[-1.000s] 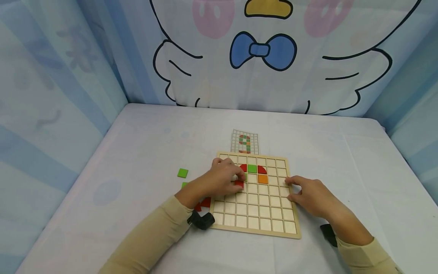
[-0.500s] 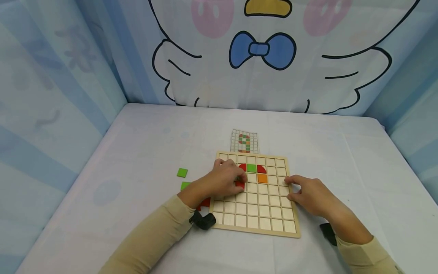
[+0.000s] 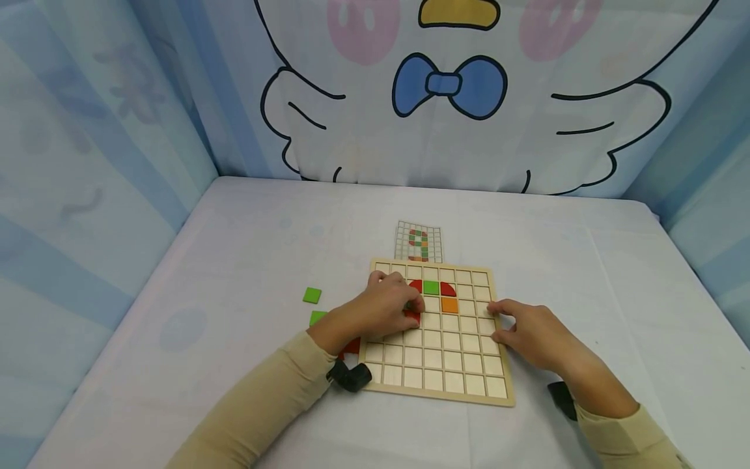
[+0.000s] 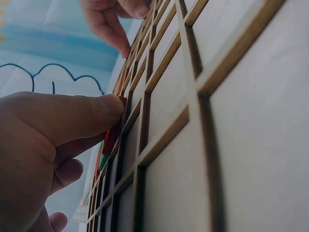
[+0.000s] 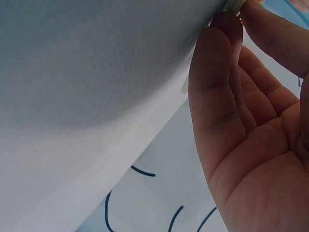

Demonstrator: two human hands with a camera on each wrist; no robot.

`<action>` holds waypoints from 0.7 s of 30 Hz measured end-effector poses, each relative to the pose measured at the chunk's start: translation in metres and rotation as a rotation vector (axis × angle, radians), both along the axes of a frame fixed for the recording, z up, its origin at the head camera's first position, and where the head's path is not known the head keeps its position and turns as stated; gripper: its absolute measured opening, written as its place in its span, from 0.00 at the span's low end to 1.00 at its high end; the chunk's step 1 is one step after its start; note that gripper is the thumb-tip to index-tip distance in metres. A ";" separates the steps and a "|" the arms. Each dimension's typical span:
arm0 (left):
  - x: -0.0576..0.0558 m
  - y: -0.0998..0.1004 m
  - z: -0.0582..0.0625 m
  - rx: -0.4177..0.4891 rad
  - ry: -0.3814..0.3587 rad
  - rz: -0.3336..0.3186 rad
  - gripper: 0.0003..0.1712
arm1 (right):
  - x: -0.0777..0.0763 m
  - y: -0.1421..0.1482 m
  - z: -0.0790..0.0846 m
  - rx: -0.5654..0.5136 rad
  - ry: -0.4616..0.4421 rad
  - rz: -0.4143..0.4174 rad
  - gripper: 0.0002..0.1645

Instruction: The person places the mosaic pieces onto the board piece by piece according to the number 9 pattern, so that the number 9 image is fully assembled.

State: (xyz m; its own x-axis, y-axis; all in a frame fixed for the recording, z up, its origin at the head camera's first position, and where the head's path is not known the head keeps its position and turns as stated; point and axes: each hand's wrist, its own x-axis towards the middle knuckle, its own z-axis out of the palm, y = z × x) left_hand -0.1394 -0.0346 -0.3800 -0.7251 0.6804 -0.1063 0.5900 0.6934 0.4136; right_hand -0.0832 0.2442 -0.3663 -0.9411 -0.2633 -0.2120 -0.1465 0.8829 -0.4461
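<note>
In the head view a wooden grid board (image 3: pixel 442 342) lies on the table. My left hand (image 3: pixel 381 306) is over its left half, and in the left wrist view the thumb and a finger pinch a red tile (image 4: pixel 113 135) right at the grid. The hand covers part of that tile in the head view. Along one row sit a green square tile (image 3: pixel 430 288) and a red rounded tile (image 3: pixel 448 289), with an orange square tile (image 3: pixel 449 305) below the latter. My right hand (image 3: pixel 536 335) grips the board's right edge between thumb and fingers.
Behind the board lies a pattern card (image 3: pixel 433 244) with a printed grid. Left of it are loose green tiles (image 3: pixel 312 296) and red tiles (image 3: pixel 353 346), partly hidden by my left arm. Patterned curtains (image 3: pixel 105 163) surround the table.
My left hand has shifted very slightly to the right with the red tile, now covering more of the green tile beside it. The right hand stays at the board's edge.
</note>
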 end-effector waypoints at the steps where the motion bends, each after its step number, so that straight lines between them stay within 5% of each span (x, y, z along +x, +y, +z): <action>1: 0.000 0.000 0.000 0.000 0.001 -0.002 0.09 | 0.000 0.000 0.000 -0.001 -0.002 0.000 0.29; 21: 0.001 0.005 0.001 -0.009 0.020 -0.003 0.10 | 0.000 0.000 -0.001 0.003 -0.006 -0.005 0.29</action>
